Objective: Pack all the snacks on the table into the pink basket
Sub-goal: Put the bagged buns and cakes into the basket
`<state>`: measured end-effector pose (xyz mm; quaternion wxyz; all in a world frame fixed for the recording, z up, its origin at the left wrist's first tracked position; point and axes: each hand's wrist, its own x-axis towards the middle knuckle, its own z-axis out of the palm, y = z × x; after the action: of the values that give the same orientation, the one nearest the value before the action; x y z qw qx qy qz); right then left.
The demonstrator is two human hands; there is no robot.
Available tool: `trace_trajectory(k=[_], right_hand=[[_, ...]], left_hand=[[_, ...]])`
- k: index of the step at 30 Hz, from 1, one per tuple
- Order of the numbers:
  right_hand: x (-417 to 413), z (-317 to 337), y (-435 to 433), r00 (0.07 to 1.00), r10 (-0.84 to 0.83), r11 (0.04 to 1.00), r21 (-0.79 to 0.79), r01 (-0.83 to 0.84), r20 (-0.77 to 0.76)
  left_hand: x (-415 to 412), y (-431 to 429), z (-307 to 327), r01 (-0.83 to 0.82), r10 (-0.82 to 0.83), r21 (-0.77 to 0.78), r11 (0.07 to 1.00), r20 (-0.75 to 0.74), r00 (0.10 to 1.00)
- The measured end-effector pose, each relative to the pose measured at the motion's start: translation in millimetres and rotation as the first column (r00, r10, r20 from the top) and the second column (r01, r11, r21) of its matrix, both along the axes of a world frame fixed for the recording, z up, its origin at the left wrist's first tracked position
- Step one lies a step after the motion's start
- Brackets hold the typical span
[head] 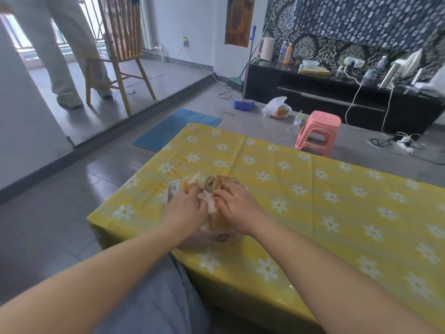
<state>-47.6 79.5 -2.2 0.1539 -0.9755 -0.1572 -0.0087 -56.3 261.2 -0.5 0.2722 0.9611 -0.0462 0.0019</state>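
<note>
Not much legible here tbh: the yellow daisy tablecloth has orange cursive lettering near its left edge, but it's sideways and too blurry to read, and the tiny round logo on the clear snack bag is a smudge.

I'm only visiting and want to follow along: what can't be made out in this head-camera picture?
Snacks: head view, blurred and covered by both hands; number and labels unreadable.
Pink basket: head view, mostly hidden under hands and snacks; only a pale pinkish part shows.
Left hand and right hand: fingertips sunk among the snacks, so their grip is unclear.
Standing person: cut off by the top edge; only legs show.
</note>
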Motion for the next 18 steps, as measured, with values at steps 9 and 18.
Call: trace_trajectory(k=[9, 18], right_hand=[[4.4, -1.6, -25.1, 0.992, 0.128, 0.992, -0.015, -0.128, -0.003], [32.5, -2.9, -32.1, 0.969, 0.244, 0.961, -0.125, -0.247, -0.037]], left_hand=[[26.1, 10.8, -24.7, 0.396, -0.401, 0.348, 0.85, -0.061, 0.914], [41.2, 37.4, -41.7, 0.406, -0.433, 0.298, 0.864, 0.03, 0.901]])
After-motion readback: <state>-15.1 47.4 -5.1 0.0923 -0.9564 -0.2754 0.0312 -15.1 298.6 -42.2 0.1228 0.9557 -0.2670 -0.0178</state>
